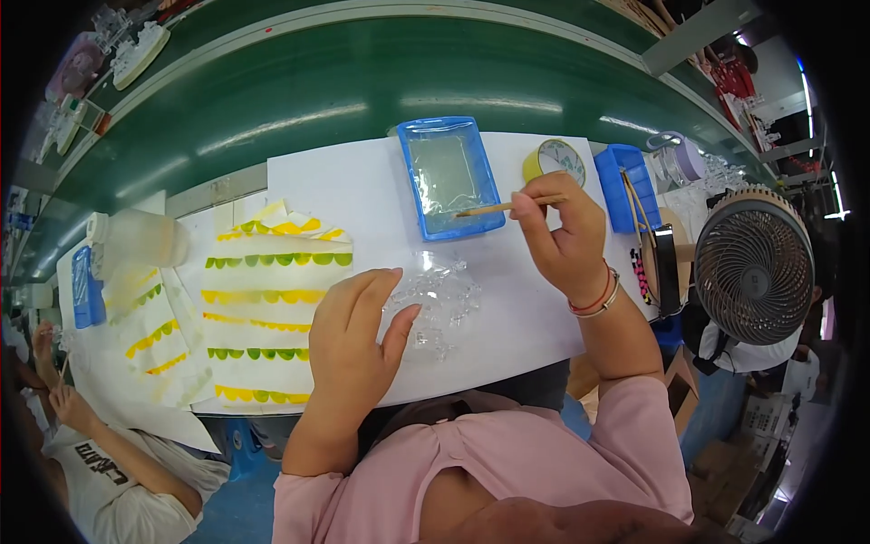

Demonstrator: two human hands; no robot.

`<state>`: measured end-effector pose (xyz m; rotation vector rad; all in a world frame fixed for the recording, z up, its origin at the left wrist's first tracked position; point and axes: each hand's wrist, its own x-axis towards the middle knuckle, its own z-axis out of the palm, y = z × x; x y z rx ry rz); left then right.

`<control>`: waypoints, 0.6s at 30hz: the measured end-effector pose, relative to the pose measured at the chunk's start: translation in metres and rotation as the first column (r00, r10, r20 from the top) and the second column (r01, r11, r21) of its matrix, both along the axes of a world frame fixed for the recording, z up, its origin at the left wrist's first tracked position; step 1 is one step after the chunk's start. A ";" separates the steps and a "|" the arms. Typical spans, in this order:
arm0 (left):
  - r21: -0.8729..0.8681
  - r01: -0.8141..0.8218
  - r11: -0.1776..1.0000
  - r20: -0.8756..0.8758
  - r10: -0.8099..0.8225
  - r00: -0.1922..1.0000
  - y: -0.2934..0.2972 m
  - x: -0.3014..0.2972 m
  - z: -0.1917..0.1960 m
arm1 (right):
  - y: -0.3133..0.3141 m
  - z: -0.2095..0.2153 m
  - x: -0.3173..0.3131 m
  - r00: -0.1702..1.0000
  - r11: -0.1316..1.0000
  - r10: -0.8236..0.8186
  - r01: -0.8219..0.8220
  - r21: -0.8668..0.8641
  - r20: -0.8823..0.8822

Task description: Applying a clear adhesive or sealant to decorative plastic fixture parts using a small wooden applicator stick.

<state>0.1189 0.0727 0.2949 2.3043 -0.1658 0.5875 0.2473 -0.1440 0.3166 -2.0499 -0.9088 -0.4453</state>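
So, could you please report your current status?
Right hand holding wooden stick, tip over blue tray. Left hand open beside clear plastic pieces. No obstruction visible.

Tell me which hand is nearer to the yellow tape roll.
Right. The right hand, holding a wooden stick, is just on the near side of the yellow tape roll; the left hand is farther off to the left, beside the clear plastic pieces.

A workshop: long green bench (362, 77), blue plastic tray (464, 230), co-worker (136, 485) alongside.
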 end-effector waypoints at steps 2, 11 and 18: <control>-0.010 -0.009 1.000 -0.001 0.009 1.000 0.002 0.000 -0.005 | 0.004 -0.004 0.002 1.000 1.000 0.020 -0.020 -0.024 -0.001; -0.156 0.090 0.984 0.143 -0.068 0.987 0.014 0.010 -0.025 | 0.006 -0.003 0.006 0.994 0.987 0.107 -0.102 -0.127 0.037; -0.157 0.095 0.983 0.178 -0.066 0.982 0.010 0.011 -0.026 | 0.001 0.007 0.009 0.988 0.964 0.151 -0.140 -0.226 0.033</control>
